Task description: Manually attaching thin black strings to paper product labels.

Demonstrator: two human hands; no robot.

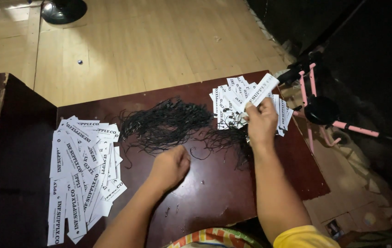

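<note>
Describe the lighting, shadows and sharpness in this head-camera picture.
Head view: light falls from above on the middle, so the wooden floor and the white tags are bright, while the right side and left edge sink into near black; the dark table shows dull sheen; the left hand and right hand are slightly soft; the black strings merge into one mass.

Left hand (170, 166): curled into a fist, so whatever lies inside it is concealed. Black cords (168, 123): single strands are too fine and tangled to be told apart. Dark round base (63, 9), at eleven o'clock: cut off by the top edge. Both forearms are cropped at six o'clock.
</note>
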